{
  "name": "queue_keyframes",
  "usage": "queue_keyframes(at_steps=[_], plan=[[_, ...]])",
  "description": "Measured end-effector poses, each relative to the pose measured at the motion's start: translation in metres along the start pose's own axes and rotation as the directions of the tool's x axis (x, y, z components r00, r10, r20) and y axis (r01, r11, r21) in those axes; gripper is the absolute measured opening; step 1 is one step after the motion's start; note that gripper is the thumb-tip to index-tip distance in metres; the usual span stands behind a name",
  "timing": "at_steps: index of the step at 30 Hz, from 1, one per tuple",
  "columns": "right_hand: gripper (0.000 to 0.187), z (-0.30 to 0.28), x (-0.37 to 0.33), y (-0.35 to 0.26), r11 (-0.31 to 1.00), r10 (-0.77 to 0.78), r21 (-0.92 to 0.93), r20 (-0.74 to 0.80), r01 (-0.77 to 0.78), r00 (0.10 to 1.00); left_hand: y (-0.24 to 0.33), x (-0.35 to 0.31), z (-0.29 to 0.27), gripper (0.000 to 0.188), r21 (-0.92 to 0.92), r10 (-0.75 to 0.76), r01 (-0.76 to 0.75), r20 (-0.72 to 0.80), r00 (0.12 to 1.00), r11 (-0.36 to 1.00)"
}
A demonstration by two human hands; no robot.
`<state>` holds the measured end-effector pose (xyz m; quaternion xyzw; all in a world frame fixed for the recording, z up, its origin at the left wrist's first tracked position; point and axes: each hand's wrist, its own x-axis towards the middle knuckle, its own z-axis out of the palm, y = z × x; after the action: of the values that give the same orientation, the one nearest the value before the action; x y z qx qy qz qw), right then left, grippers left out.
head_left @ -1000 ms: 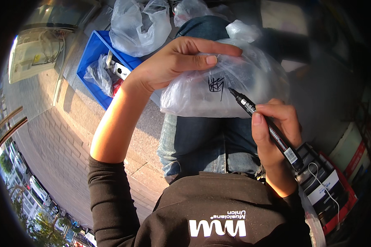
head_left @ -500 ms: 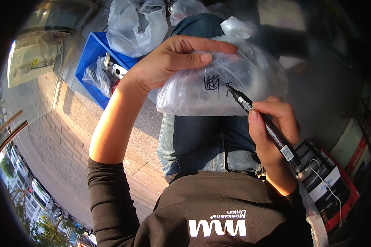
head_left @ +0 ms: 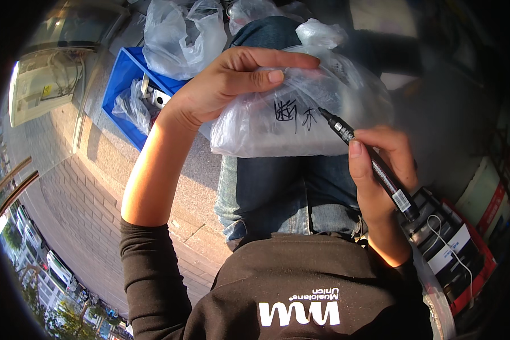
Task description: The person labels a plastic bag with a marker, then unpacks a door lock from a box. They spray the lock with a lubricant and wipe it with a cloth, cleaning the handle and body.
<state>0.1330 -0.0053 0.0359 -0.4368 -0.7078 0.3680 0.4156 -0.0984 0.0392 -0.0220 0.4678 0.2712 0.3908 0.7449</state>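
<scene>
A clear plastic bag (head_left: 266, 139), knotted at its far end, rests on my lap across the jeans. What it holds is blurred by the wrinkled plastic. My left hand (head_left: 241, 76) grips the bag's upper left side, thumb on top and forefinger stretched along it. Between the thumb and fingers of my right hand (head_left: 382, 164) is a black marker pen (head_left: 374, 158), uncapped, its tip just over the bag's front. Black handwritten strokes mark the plastic left of the tip.
A blue bin (head_left: 112, 96) with bagged items stands on the pavement beyond my left forearm. Another clear plastic bag (head_left: 181, 42) hangs over its edge. At right sits a red and black case (head_left: 467, 266) with a white cable (head_left: 462, 263). A glass-fronted cabinet stands far left.
More black strokes have appeared on the bag. The marker's tip has moved slightly right and up, off the last strokes. My left hand keeps its grip, shifted slightly left with the bag.
</scene>
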Motion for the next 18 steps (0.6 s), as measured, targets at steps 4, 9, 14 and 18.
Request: queue_keyframes(at_steps=[4, 9, 14, 18], plan=[[0.016, 0.0018, -0.0014, -0.0038, 1.000, 0.002, -0.001, 0.057, -0.002, 0.998, -0.0017, 0.0019, 0.0000, 0.033, 0.015, 0.014, -0.014, 0.005, 1.000, 1.000], [0.014, 0.0003, -0.0026, -0.0003, 0.999, 0.033, -0.008, 0.008, -0.033, 0.999, -0.0013, 0.0002, 0.0003, 0.033, 0.016, 0.011, -0.011, -0.007, 1.000, 1.000], [0.015, -0.0004, -0.0059, -0.0045, 0.997, 0.064, 0.027, 0.072, -0.066, 0.995, -0.0006, 0.0001, 0.0017, 0.033, -0.018, -0.019, 0.019, -0.013, 1.000, 1.000], [0.013, -0.0014, -0.0055, -0.0010, 0.993, 0.116, 0.008, 0.014, -0.116, 0.993, -0.0020, -0.0001, 0.0009, 0.032, 0.020, 0.004, -0.004, -0.020, 1.000, 1.000]])
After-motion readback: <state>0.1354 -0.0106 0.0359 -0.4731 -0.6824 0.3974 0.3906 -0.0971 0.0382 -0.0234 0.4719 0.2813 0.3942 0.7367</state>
